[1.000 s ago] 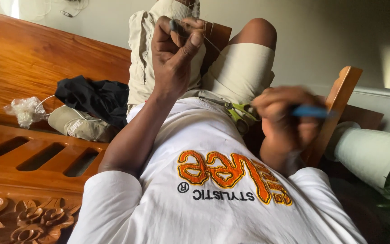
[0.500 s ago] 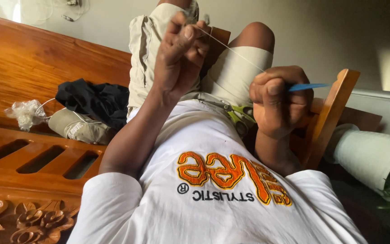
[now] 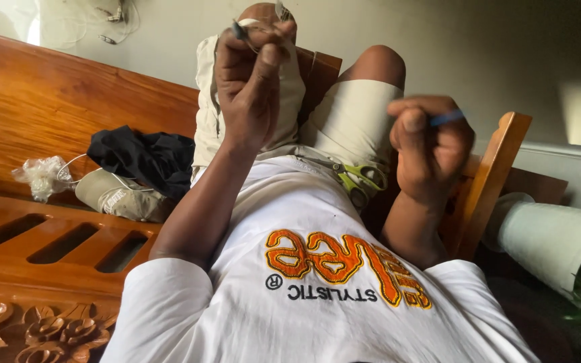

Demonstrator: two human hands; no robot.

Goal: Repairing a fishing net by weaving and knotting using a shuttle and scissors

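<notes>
Seated on a carved wooden bench [image 3: 68,87], a person has raised the left hand [image 3: 250,81], pinching a thin thread [image 3: 253,46] higher, while the right hand [image 3: 432,148], now drawn back, grips a blue hook [image 3: 446,119] above green-handled scissors [image 3: 361,180] on the lap.

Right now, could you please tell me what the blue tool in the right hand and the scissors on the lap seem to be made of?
Blue tool: probably plastic or coated metal; a slim, even blue shaft sticks out of the right hand, blurred. Scissors: green plastic-looking handles; blades seem metal, grey and dull, partly hidden.
</notes>
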